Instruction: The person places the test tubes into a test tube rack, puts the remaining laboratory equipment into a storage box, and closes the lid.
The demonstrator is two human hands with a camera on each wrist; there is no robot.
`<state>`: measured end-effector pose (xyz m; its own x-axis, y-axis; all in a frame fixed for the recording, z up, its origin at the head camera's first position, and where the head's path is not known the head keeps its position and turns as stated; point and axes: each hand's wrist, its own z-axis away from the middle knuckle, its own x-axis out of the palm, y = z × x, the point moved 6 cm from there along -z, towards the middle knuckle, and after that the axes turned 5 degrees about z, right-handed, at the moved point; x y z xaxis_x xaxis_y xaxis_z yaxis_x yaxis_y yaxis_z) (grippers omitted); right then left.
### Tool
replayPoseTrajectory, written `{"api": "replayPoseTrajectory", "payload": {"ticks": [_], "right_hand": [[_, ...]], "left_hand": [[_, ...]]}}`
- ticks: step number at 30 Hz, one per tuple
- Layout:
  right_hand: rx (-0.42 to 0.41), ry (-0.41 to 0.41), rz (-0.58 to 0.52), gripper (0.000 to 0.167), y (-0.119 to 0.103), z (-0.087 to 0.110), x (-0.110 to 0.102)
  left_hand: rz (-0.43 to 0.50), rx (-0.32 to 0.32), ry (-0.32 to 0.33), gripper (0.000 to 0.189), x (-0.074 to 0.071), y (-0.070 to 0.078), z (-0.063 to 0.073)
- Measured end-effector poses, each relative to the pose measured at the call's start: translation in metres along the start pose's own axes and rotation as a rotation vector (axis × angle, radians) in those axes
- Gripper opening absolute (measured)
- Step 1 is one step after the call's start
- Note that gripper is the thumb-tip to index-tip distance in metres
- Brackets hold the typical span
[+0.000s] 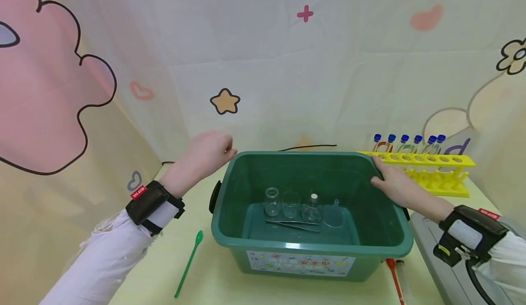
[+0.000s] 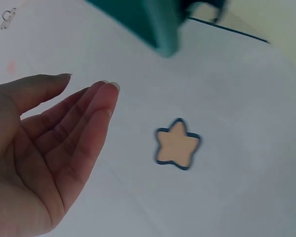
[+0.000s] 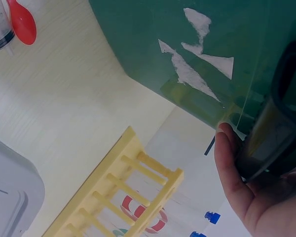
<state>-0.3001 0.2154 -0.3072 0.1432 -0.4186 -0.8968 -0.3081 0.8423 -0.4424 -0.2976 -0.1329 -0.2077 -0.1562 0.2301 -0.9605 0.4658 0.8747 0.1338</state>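
A green plastic bin (image 1: 304, 247) stands on the table. My right hand (image 1: 395, 184) grips its right rim near the back corner, with the thumb inside. In the right wrist view the fingers (image 3: 228, 160) lie beside the black handle (image 3: 269, 133). My left hand (image 1: 207, 158) is raised by the bin's back left corner. The left wrist view shows that hand (image 2: 54, 148) with loosely bent fingers and nothing in it. Inside the bin are a glass jar (image 1: 271, 203), a beaker (image 1: 291, 205), a small white-capped bottle (image 1: 311, 212), a funnel (image 1: 334, 215) and tweezers (image 1: 293, 225).
A yellow test tube rack (image 1: 444, 160) with several blue-capped tubes stands behind the right hand. A green spoon (image 1: 190, 261) lies left of the bin. A red spoon (image 1: 392, 268) and a syringe (image 3: 1, 24) lie at its right, near a grey case (image 1: 431, 245).
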Motion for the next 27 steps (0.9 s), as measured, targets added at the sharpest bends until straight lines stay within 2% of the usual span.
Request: {"api": "replayPoseTrajectory", "payload": {"ticks": [7,12,17,23,27], "right_hand": [[0.003,-0.007,0.003,0.062,0.001,0.0,-0.001],[-0.001,-0.01,-0.005,0.062,-0.001,0.0,-0.001],[0.001,-0.008,-0.015,0.063,-0.001,0.001,-0.001],[0.008,-0.003,-0.004,0.062,-0.001,0.002,-0.001],[0.003,-0.002,-0.009,0.062,0.0,0.002,-0.002]], "left_hand": [[0.036,-0.118,0.003,0.025,0.018,-0.054,0.03],[0.057,-0.143,-0.016,0.037,0.033,-0.078,0.053],[0.053,-0.163,-0.059,0.034,0.053,-0.088,0.074],[0.065,-0.22,-0.174,0.022,0.085,-0.094,0.099],[0.077,-0.242,-0.238,0.022,0.108,-0.094,0.116]]}}
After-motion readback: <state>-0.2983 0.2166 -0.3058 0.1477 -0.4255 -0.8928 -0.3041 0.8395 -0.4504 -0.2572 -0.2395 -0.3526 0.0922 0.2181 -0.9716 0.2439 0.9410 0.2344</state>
